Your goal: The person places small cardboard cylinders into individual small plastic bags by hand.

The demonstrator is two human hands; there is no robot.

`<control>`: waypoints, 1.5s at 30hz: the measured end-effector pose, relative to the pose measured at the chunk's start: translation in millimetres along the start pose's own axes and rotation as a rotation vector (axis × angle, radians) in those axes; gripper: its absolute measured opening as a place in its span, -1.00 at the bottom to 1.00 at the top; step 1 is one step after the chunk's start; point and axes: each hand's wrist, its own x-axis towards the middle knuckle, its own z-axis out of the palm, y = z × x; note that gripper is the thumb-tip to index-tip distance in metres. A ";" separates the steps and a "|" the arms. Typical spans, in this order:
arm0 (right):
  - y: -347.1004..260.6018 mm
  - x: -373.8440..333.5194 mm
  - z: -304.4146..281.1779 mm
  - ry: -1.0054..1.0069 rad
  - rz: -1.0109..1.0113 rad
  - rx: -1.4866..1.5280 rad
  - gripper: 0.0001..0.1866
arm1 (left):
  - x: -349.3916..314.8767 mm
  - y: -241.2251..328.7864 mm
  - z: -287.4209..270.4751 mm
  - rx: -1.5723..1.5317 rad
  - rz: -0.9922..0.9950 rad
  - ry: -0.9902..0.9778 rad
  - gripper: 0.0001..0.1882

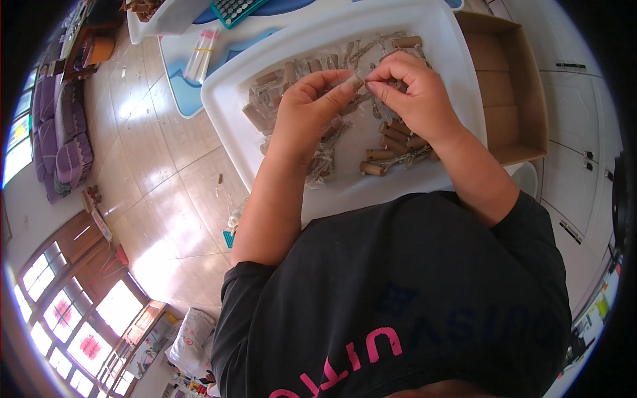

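My left hand (310, 103) and my right hand (417, 93) meet over a large white plastic tub (225, 99). Thumb and fingers of the left pinch a small clear plastic sleeve (356, 79). The right hand's thumb and forefinger are closed close beside it; what they hold is too small to make out. Beneath the hands, many short brown cylinders with strings lie in the tub. Loose brown cylinders (393, 139) are piled on the near right side. Toward the left are brown cylinders in clear wrapping (259, 116).
Right of the tub stands an open cardboard box (501, 89). A banded bundle of clear sleeves (200, 58) lies on the blue-and-white table (178, 83) at the far left. Behind it is a teal tray (232, 13) of small round pieces. White cabinets (574, 113) line the right.
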 end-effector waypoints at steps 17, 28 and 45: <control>3.4 1.2 -1.4 -0.061 0.089 -0.145 -0.83 | -0.8 -1.9 3.4 0.144 0.109 0.032 -0.74; 1.3 0.4 4.2 0.126 -0.100 0.153 -0.79 | -1.3 0.3 0.0 -0.109 0.005 -0.050 -0.79; -6.5 -4.6 2.5 -0.082 0.049 0.091 -0.83 | -8.7 5.1 3.2 0.118 0.149 -0.096 -0.81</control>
